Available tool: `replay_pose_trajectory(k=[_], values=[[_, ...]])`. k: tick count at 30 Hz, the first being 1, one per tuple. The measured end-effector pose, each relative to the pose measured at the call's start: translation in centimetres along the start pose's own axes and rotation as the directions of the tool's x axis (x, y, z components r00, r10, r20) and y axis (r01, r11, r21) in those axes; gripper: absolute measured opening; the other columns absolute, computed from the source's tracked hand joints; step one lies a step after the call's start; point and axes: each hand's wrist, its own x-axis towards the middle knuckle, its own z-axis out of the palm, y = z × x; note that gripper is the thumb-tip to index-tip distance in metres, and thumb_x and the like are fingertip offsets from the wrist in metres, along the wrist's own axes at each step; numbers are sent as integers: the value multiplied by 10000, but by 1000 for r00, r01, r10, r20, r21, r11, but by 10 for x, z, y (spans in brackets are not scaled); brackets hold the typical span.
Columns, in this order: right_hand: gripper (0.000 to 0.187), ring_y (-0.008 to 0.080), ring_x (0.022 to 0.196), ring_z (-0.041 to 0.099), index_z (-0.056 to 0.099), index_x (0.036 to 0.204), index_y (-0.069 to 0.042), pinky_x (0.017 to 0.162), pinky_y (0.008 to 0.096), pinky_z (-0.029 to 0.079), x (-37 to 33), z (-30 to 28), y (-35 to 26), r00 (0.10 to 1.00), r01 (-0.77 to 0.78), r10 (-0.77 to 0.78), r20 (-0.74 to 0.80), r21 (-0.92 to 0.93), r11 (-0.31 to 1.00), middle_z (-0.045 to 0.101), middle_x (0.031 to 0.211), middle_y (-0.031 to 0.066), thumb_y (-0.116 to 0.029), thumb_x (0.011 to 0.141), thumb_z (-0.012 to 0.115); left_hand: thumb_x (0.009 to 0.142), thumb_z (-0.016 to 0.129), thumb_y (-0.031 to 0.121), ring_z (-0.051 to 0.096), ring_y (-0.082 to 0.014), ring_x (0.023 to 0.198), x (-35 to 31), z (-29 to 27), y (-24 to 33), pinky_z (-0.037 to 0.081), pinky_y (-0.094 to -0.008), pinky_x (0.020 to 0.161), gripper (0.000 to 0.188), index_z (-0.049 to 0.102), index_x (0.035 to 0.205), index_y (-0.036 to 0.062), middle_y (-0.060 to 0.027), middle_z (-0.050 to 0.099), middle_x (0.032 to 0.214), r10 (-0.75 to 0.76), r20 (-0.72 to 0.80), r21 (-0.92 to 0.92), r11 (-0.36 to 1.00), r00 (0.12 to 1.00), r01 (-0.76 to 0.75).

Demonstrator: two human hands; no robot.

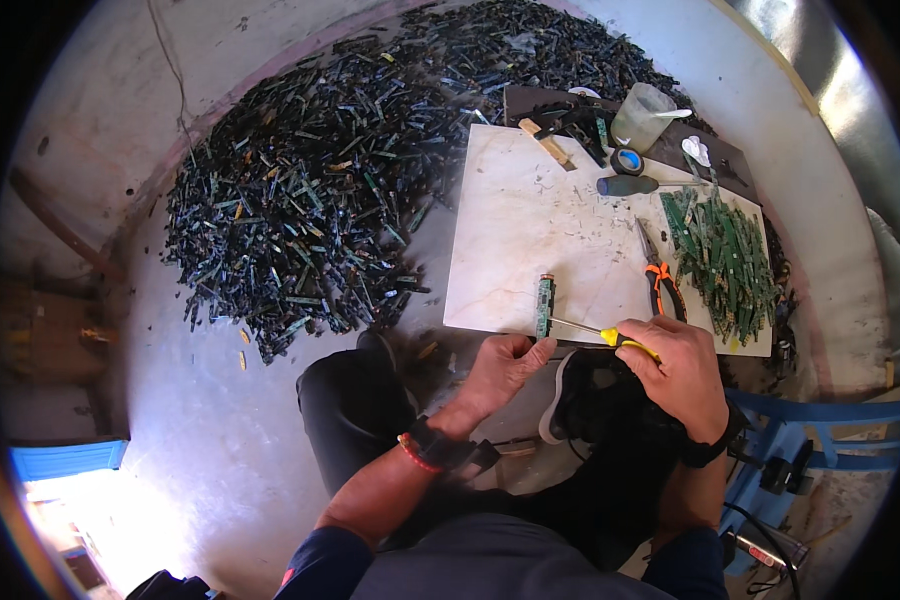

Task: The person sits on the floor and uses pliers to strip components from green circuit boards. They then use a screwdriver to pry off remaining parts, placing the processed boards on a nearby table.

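Between the thumb and fingers of my left hand (510, 370) is the near end of a narrow green circuit board strip (546, 298), which points away from me at the front edge of the white board (510, 240). My right hand (682, 375) is closed around the yellow-and-black handle of a screwdriver (610, 336). Its thin metal shaft points left, with the tip at the strip's right side; whether it presses in I cannot tell. Just beyond my right hand lie long-nose pliers (660, 280) with orange-and-black handles. A pile of green circuit board strips (725, 265) covers the board's right side.
A large heap of dark strips (300, 210) spreads over the floor at left and back. At the board's far side are a dark-handled screwdriver (630, 186), a tape roll (626, 161), a cloudy plastic cup (642, 115) and a wooden piece (547, 145). A blue chair (820, 430) stands at right.
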Motion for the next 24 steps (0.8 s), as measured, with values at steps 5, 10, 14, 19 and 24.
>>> replay_pose_trajectory(k=[5, 10, 14, 19, 24], values=[[193, 261, 589, 604, 668, 955, -8, 541, 318, 456, -3, 8, 17, 994, -99, 86, 65, 231, 968, 645, 736, 136, -122, 800, 682, 907, 617, 421, 340, -60, 570, 0, 1, 1, 305, -276, 464, 523, 553, 649, -30, 43, 405, 567, 0, -19, 42, 999, 1000, 1], [179, 217, 536, 580, 666, 945, 13, 509, 285, 425, -3, 14, 24, 990, -142, 125, 71, 346, 927, 636, 703, 132, -127, 834, 663, 906, 620, 414, 349, -61, 569, -1, 2, 3, 315, -281, 465, 520, 557, 653, -36, 31, 415, 560, 9, -31, 47, 999, 999, -8], [178, 194, 524, 562, 666, 940, 22, 503, 274, 416, -1, 8, 16, 986, -155, 131, 108, 256, 954, 629, 688, 131, -130, 848, 652, 919, 593, 420, 350, -64, 566, -1, -1, 0, 320, -284, 466, 527, 542, 647, -29, 24, 411, 553, 9, -18, 94, 996, 1000, -7], [179, 153, 537, 557, 668, 937, 24, 511, 263, 415, 0, 13, 21, 965, -253, 197, 173, 415, 874, 624, 674, 121, -132, 851, 649, 949, 522, 427, 336, -69, 562, -1, -4, -6, 308, -290, 469, 537, 503, 633, -7, 26, 389, 550, 102, -11, 119, 988, 995, -100], [178, 162, 601, 603, 669, 939, 22, 555, 265, 445, 1, 10, 16, 978, -197, 156, 141, 357, 913, 649, 732, 131, -128, 843, 653, 971, 461, 433, 334, -76, 531, -6, 0, 4, 293, -276, 471, 530, 445, 607, 47, 31, 387, 543, 30, 41, -51, 998, 999, -28]])
